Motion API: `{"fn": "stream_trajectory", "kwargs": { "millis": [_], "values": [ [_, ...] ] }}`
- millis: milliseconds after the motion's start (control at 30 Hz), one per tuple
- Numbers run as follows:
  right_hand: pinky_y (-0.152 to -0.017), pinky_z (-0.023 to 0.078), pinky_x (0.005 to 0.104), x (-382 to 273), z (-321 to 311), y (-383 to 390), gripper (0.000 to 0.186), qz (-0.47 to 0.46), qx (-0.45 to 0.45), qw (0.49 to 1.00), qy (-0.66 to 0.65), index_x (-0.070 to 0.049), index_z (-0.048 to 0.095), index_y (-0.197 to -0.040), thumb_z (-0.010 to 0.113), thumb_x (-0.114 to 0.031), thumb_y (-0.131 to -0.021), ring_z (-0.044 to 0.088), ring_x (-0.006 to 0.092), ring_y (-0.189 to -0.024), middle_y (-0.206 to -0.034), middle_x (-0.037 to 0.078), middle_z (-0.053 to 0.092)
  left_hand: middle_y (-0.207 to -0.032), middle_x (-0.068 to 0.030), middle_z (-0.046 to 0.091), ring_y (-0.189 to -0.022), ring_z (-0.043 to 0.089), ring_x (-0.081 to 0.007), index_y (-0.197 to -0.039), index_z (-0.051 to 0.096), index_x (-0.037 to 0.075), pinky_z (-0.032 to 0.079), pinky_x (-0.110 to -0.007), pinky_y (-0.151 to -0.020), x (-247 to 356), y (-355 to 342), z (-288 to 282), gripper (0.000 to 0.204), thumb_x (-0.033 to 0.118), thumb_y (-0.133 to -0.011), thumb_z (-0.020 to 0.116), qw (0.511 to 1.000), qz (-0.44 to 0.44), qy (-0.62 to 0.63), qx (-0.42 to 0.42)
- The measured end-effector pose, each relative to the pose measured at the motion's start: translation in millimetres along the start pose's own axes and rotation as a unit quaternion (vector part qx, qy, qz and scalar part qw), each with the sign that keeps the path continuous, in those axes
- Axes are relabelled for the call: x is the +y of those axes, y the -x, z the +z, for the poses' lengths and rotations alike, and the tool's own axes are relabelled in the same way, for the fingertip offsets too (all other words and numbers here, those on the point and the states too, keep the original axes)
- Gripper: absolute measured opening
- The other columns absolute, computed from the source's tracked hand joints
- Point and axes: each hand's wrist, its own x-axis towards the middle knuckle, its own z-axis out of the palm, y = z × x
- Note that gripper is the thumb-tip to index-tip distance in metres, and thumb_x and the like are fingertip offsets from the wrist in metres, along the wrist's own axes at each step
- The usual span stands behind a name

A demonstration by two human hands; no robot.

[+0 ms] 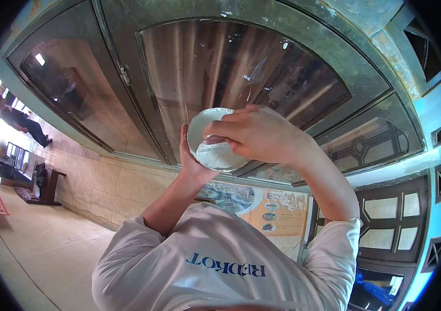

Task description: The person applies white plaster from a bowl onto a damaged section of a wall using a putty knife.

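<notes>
My left hand (194,165) cups a round white tub (196,129) from its left side and underneath, with the thumb up along the outer wall. The tub tilts so that its opening faces me, and its rim looks rough and whitish. Inside lies a pale, smooth white mass (219,157). Over the opening, my right hand (263,133) reaches in from the right with its fingers curled down. A thin, partly see-through edge shows by the fingertips; what they pinch is hidden.
Ahead stands a dark wooden door (303,59) with a glass pane (179,67), spotted with white marks. A poster (283,212) hangs on the tiled wall. At the far left are a person in dark clothes (28,124) and a small dark table (49,186).
</notes>
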Motion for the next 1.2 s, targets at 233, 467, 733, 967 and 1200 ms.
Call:
{"fn": "stream_trajectory", "kwargs": {
  "millis": [233,467,733,967,1200],
  "values": [
    [-0.081,0.056,0.0445,2,-15,2,0.042,0.051,0.009,0.999,-0.001,-0.014,0.058,-0.125,0.064,-0.005,-0.084,0.069,0.0355,-0.091,-0.1,0.014,0.071,-0.149,-0.0106,0.051,-0.137,0.046,-0.036,-0.144,0.053,0.017,0.032,-0.057,-0.115,2,-7,8,0.065,0.062,-0.098,0.038,0.999,0.013,-0.051,-0.012],
    [-0.083,0.057,0.0367,9,-56,6,0.039,0.069,0.14,0.982,-0.108,-0.005,0.055,-0.124,0.064,0.002,-0.087,0.074,0.0274,-0.097,-0.104,0.014,0.074,-0.154,-0.0102,0.044,-0.142,0.04,-0.0368,-0.151,0.044,0.018,0.029,-0.056,-0.118,-2,-15,32,0.073,0.066,-0.099,0.027,0.997,0.053,-0.048,-0.033],
    [-0.078,0.056,0.0393,13,-51,-12,0.034,0.085,0.121,0.987,-0.061,-0.007,0.057,-0.118,0.063,-0.003,-0.084,0.073,0.0319,-0.089,-0.097,0.016,0.072,-0.151,-0.0105,0.048,-0.138,0.045,-0.0356,-0.147,0.047,0.015,0.033,-0.055,-0.116,-10,-29,51,0.064,0.056,-0.1,0.039,0.994,0.065,-0.082,-0.013],
    [-0.075,0.053,0.047,4,-58,-17,0.029,0.065,0.093,0.993,-0.034,-0.006,0.057,-0.113,0.059,-0.005,-0.084,0.069,0.0393,-0.087,-0.092,0.019,0.07,-0.15,-0.008,0.049,-0.137,0.046,-0.0349,-0.146,0.049,0.02,0.034,-0.055,-0.114,-6,-35,61,0.071,0.067,-0.098,0.03,0.994,0.058,-0.097,-0.012],
    [-0.075,0.053,0.048,-4,-53,-19,0.03,0.077,0.107,0.991,0.004,-0.006,0.055,-0.114,0.059,-0.004,-0.084,0.068,0.04,-0.087,-0.092,0.02,0.07,-0.149,-0.0084,0.05,-0.137,0.046,-0.0352,-0.146,0.049,0.018,0.034,-0.056,-0.115,-7,-33,59,0.062,0.057,-0.1,0.037,0.992,0.068,-0.107,-0.028]
  ]
}}
